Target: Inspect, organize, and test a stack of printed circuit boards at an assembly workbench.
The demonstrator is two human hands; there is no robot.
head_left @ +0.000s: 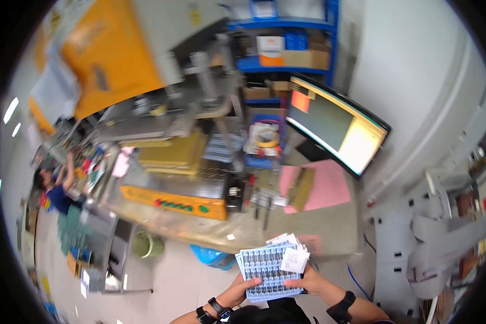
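Between my two hands I hold a stack of light blue printed sheets (264,276), patterned with rows of small dark shapes. My left hand (242,290) grips the near left edge, its thumb pressed on top. On the right side my right hand (312,282) clamps the stack the same way, thumb on the face. A small white paper slip (295,260) lies on the upper right corner of the sheets, and more white papers stick out behind them. My fingers beneath the stack are hidden. The stack is in front of the workbench's near edge.
The workbench (178,229) carries a machine with a yellow button panel (173,203). A monitor (337,125), pink paper (329,186) and a blue bin (263,140) are at the back right. Below stand a blue stool (213,256) and a waste basket (147,244). Another person (59,191) works far left.
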